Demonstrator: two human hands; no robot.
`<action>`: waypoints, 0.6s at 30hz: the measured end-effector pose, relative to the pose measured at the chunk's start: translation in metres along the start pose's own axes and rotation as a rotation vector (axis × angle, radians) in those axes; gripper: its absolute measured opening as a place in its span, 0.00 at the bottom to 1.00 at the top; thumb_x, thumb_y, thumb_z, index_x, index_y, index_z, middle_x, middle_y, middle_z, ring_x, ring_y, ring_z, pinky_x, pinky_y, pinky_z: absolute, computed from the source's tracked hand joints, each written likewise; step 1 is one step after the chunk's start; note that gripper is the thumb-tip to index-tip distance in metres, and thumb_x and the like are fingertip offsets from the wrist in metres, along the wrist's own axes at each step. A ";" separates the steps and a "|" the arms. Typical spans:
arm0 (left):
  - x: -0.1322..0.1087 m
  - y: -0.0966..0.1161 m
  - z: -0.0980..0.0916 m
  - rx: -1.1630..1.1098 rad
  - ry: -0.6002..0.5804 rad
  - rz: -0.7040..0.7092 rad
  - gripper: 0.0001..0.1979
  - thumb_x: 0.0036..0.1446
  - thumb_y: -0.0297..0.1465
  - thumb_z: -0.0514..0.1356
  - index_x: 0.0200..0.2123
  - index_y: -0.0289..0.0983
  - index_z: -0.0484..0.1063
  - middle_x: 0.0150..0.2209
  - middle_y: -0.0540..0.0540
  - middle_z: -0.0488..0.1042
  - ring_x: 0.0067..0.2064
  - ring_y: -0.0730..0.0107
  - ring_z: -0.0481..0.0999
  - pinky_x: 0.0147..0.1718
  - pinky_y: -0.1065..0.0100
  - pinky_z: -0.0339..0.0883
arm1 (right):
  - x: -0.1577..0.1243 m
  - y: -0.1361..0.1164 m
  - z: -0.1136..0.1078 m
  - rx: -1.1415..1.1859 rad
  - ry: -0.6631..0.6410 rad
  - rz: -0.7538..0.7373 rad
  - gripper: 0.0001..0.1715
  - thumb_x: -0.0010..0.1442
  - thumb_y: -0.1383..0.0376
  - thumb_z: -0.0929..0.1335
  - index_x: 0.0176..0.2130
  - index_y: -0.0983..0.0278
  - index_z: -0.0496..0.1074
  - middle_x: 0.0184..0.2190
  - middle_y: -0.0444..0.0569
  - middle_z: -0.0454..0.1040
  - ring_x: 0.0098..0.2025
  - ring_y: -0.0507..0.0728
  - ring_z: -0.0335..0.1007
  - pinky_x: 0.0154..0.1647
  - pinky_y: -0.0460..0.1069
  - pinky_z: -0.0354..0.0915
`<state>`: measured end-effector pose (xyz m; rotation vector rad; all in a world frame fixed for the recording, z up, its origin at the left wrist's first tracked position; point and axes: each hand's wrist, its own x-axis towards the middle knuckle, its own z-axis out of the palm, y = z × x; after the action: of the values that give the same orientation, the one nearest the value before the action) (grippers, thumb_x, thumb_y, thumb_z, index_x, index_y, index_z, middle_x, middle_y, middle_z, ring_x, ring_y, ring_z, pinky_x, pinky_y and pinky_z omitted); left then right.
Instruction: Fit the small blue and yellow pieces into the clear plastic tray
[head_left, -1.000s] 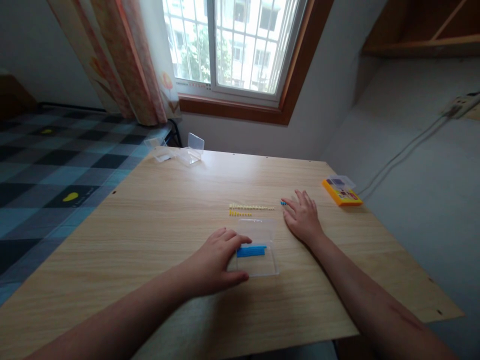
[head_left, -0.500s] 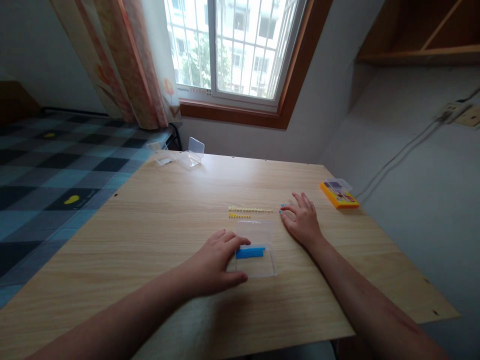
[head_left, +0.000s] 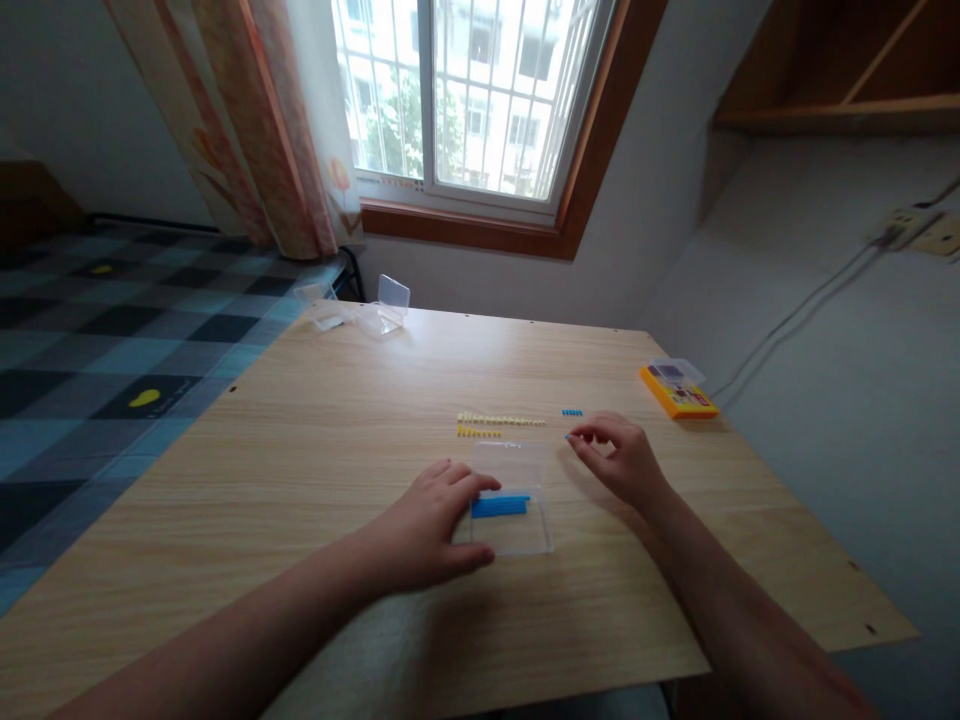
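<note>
My left hand (head_left: 431,525) lies flat on the wooden table (head_left: 322,460), its fingers spread against the left edge of a clear plastic tray (head_left: 517,530). A row of blue pieces (head_left: 500,504) sits inside that tray. My right hand (head_left: 619,460) hovers just right of the tray, thumb and forefinger pinched on a tiny blue piece. A short blue row (head_left: 572,412) stays on the table beyond it. Two rows of small yellow pieces (head_left: 499,422) lie behind the tray.
A yellow box with a clear lid (head_left: 679,388) sits near the table's right edge. Open clear plastic cases (head_left: 364,308) stand at the far left corner. A checked bed cover (head_left: 97,350) borders the left side; a window and wall lie beyond.
My right hand has lifted off the short blue row, drawn back toward me and closed into a pinch on a small blue piece. My left hand has stayed at the tray.
</note>
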<state>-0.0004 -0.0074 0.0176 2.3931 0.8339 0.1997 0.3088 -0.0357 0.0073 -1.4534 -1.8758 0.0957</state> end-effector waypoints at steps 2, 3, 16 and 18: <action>0.000 -0.001 0.001 -0.004 0.009 0.014 0.30 0.53 0.38 0.71 0.58 0.43 0.70 0.56 0.42 0.72 0.60 0.49 0.68 0.62 0.48 0.61 | -0.006 -0.018 -0.009 0.129 -0.195 -0.055 0.10 0.65 0.63 0.69 0.34 0.63 0.79 0.25 0.46 0.74 0.27 0.52 0.65 0.30 0.47 0.61; 0.000 -0.002 0.002 -0.003 0.013 0.024 0.30 0.53 0.38 0.71 0.58 0.43 0.70 0.56 0.42 0.72 0.60 0.49 0.68 0.62 0.48 0.61 | -0.008 -0.027 -0.010 0.180 -0.284 -0.092 0.09 0.65 0.63 0.69 0.35 0.63 0.79 0.25 0.44 0.73 0.25 0.51 0.64 0.28 0.46 0.59; 0.000 -0.004 0.005 0.009 0.024 0.057 0.31 0.53 0.39 0.72 0.59 0.42 0.70 0.55 0.43 0.73 0.58 0.50 0.69 0.61 0.50 0.62 | -0.020 -0.057 0.009 -0.035 -0.602 -0.256 0.07 0.60 0.69 0.69 0.30 0.62 0.77 0.28 0.43 0.76 0.27 0.49 0.65 0.29 0.46 0.52; 0.001 -0.005 0.005 0.010 0.028 0.054 0.31 0.53 0.39 0.72 0.58 0.42 0.70 0.55 0.43 0.73 0.58 0.50 0.68 0.60 0.50 0.62 | -0.020 -0.060 0.008 -0.074 -0.613 -0.261 0.07 0.60 0.69 0.69 0.29 0.62 0.76 0.28 0.43 0.76 0.26 0.49 0.65 0.29 0.47 0.51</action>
<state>-0.0008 -0.0064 0.0104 2.4294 0.7848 0.2515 0.2570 -0.0711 0.0203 -1.3019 -2.5710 0.3848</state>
